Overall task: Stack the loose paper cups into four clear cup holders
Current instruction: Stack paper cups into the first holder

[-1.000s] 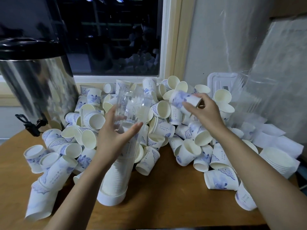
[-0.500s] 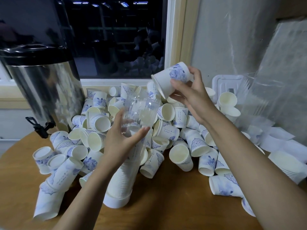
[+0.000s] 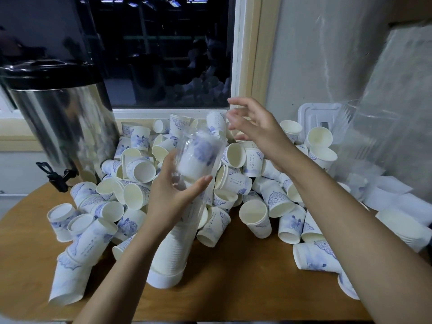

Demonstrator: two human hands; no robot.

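A clear cup holder tube (image 3: pixel 184 220) stands tilted on the wooden table, its lower half filled with stacked white cups down to a white base (image 3: pixel 163 278). My left hand (image 3: pixel 173 195) grips the tube at mid-height. A blue-patterned paper cup (image 3: pixel 198 155) sits inside the tube's upper part, above the stack. My right hand (image 3: pixel 254 129) hovers just right of the tube's mouth with fingers spread, holding nothing. Many loose paper cups (image 3: pixel 254 218) lie heaped around and behind the tube.
A steel drinks urn (image 3: pixel 63 127) with a black tap stands at the back left. A white plastic lid (image 3: pixel 320 118) and clear plastic sheeting (image 3: pixel 378 146) lean at the back right. A stack of cups (image 3: pixel 404 225) lies at the right. The table (image 3: pixel 245 291) has a bare front strip.
My right hand lifted a cup from the pile, carried it to the tube's mouth and let it go. The cup now sits inside the tube. My left hand kept its hold.
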